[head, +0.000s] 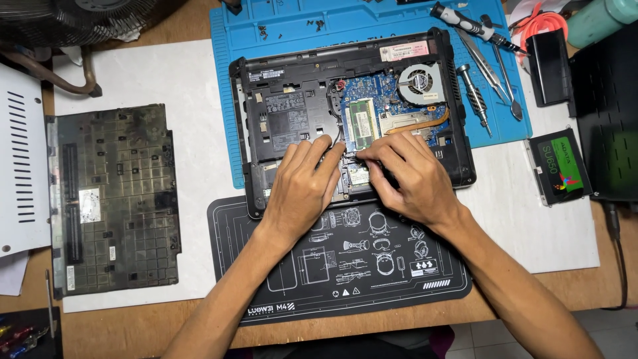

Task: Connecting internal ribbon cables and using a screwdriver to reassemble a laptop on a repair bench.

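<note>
Laptop point(292, 106): lies upside down with its bottom cover taken off, partly on the blue work mat point(232, 40) and partly on the black mat point(372, 279), near the middle of the wooden desk point(133, 332).
Inside: a green memory module point(362, 123), a round cooling fan point(420, 82) and a copper heat pipe point(415, 125) are visible.
Left hand point(302, 189): rests flat on the lower part of the open laptop, fingers stretched and close together, holding nothing that I can see.
Right hand point(412, 176): fingers bent and pinched together at a small part just below the memory module; what they grip is hidden, I cannot tell.
Bottom cover point(113, 199): lies apart at the left, on the white sheet point(193, 86).
Tools: screwdrivers point(473, 96) and tweezers point(505, 80) lie at the right edge of the blue mat.
Drive point(558, 166): a flat black and green drive lies right of the laptop, well apart from the hands.
</note>
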